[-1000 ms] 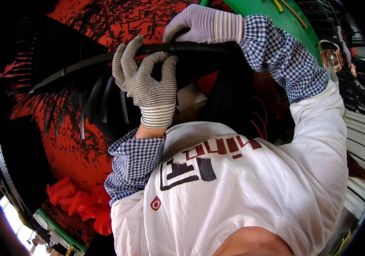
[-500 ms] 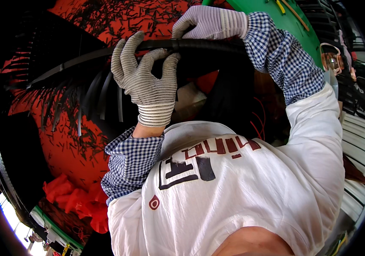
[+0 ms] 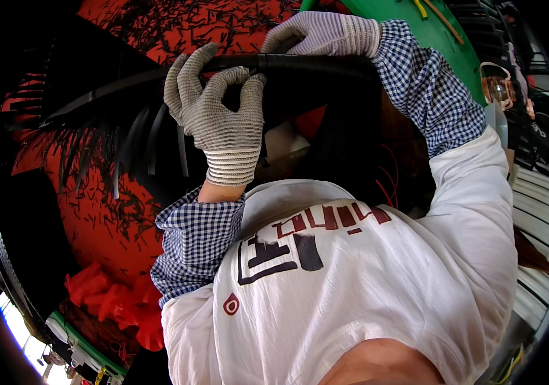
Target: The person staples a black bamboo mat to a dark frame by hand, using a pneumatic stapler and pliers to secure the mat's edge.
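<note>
A long, curved black band (image 3: pixel 316 62) runs across the upper middle, thicker toward its right end. My left hand (image 3: pixel 223 106), in a grey striped glove, grips its near edge between thumb and index finger, while the other fingers reach up across it. Behind the band's far edge, my right hand (image 3: pixel 325 33), in a paler striped glove, is closed with its fingertips curled down against it. What lies under those fingertips is hidden. To the left, thin black strips (image 3: pixel 134 144) hang in a fringe below the band's narrower stretch.
Many short black offcuts lie scattered over the red surface (image 3: pixel 88 218). A crumpled red plastic bag (image 3: pixel 117 301) lies at lower left. At upper right are a green surface (image 3: pixel 409 35) with a wooden stick (image 3: pixel 444 22) and a clear jar (image 3: pixel 499 90).
The right hand has shifted slightly right along the band. My left hand has moved a little up and left, still gripping, and the band's middle has risen slightly.
</note>
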`<state>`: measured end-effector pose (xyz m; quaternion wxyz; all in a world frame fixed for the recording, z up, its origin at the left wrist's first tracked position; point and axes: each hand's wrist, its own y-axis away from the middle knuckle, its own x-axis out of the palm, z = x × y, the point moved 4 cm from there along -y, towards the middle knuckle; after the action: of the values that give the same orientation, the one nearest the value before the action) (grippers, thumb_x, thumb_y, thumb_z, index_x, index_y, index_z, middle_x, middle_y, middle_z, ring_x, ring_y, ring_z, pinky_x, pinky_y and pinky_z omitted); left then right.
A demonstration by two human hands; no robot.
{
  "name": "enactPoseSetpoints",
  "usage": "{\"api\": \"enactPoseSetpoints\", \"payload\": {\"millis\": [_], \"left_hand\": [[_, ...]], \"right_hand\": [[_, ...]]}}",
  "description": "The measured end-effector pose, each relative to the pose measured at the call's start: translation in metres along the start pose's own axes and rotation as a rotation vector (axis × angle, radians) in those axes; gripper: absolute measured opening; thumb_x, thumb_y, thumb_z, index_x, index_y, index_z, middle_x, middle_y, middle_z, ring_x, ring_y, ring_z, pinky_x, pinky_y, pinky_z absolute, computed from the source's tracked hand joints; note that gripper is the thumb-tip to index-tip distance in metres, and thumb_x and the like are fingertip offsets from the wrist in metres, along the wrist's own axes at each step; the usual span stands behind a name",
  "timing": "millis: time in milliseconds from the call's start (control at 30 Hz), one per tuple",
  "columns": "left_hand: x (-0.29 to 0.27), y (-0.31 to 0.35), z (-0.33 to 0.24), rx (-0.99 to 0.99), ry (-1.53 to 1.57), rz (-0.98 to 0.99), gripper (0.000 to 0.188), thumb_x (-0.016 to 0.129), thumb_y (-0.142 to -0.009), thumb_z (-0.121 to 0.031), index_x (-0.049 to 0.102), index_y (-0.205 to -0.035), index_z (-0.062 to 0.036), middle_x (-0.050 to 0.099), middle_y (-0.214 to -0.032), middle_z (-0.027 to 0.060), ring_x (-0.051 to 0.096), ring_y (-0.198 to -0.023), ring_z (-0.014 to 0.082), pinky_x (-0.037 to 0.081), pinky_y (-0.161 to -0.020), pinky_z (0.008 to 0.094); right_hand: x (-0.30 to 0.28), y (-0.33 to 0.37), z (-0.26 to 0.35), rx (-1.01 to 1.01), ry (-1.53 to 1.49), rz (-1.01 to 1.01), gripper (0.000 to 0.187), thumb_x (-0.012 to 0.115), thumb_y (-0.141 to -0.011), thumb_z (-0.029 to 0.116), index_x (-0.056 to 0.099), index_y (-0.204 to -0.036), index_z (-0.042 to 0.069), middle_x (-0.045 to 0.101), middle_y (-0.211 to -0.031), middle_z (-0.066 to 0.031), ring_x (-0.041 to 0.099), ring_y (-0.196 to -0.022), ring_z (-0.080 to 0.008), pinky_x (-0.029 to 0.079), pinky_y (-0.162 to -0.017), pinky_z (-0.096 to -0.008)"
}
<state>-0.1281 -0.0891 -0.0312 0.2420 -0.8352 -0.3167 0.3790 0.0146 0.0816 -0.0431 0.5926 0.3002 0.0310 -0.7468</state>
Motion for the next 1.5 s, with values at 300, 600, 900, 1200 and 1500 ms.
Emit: {"api": "enactPoseSetpoints", "payload": {"millis": [300,600,900,1200,1500], "left_hand": [[-0.001,-0.002,-0.008,0.006,-0.002,0.044,0.018,0.084,-0.073,-0.025,0.078,-0.083,-0.0132,0.065,-0.124,0.0028,0.042,-0.132,0.0310,0.030,-0.115,0.0476],[0.000,-0.012,-0.010,-0.079,0.077,0.152,0.018,0.083,-0.075,-0.021,0.078,-0.088,-0.0091,0.069,-0.115,0.0027,0.050,-0.124,0.0273,0.038,-0.109,0.0403],[-0.008,-0.018,-0.009,-0.082,0.138,0.253,0.021,0.081,-0.080,-0.019,0.077,-0.094,-0.0043,0.070,-0.113,0.0058,0.057,-0.115,0.0255,0.046,-0.103,0.0391],[0.001,-0.109,0.000,0.176,-0.030,0.645,0.023,0.062,-0.097,-0.017,0.071,-0.115,-0.0080,0.073,-0.109,0.0090,0.069,-0.099,0.0186,0.055,-0.090,0.0301],[0.060,-0.089,0.002,-0.048,-0.198,0.707,0.031,0.069,-0.092,-0.032,0.072,-0.116,-0.0133,0.075,-0.102,0.0068,0.072,-0.093,0.0195,0.055,-0.088,0.0332]], "right_hand": [[-0.001,-0.014,0.033,-0.055,0.086,0.087,0.027,0.069,-0.091,0.018,0.072,-0.113,0.003,0.074,-0.101,-0.0092,0.067,-0.086,-0.0194,0.053,-0.080,-0.0345],[0.026,0.052,0.083,-0.451,0.357,-0.567,0.017,0.064,-0.092,0.013,0.068,-0.102,-0.001,0.070,-0.091,-0.0147,0.069,-0.084,-0.0304,0.055,-0.077,-0.0362],[0.063,0.037,0.058,-0.485,0.937,-0.967,0.022,0.068,-0.089,0.027,0.068,-0.108,0.017,0.066,-0.094,-0.0034,0.068,-0.085,-0.0209,0.057,-0.074,-0.0353],[0.035,0.037,0.053,-0.451,0.837,-1.124,0.018,0.065,-0.095,0.026,0.071,-0.098,0.010,0.069,-0.084,-0.0021,0.068,-0.071,-0.0200,0.056,-0.063,-0.0303],[-0.007,0.053,0.042,-0.451,0.495,-1.121,0.016,0.064,-0.092,0.015,0.067,-0.089,-0.001,0.067,-0.080,-0.0169,0.066,-0.074,-0.0349,0.054,-0.064,-0.0390]]}}
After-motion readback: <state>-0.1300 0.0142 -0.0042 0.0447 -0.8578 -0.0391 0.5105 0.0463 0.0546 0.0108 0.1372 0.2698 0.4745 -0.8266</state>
